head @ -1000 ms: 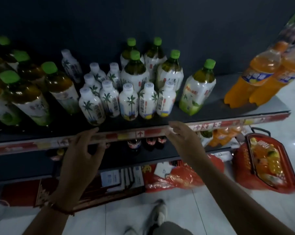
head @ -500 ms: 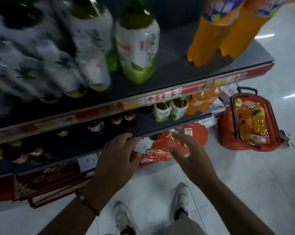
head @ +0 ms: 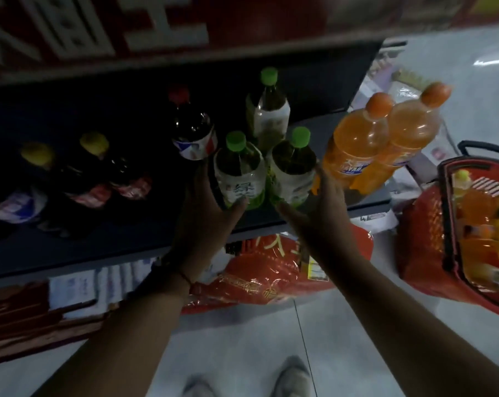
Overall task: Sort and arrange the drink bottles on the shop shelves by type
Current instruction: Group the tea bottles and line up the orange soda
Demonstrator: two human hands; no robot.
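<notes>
Left hand and right hand, fingers spread, had dropped from the upper shelf to flank two green-capped bottles mid-frame (regrouping likely next).

Cola bottle and orange bottles hemming green bottles
</notes>
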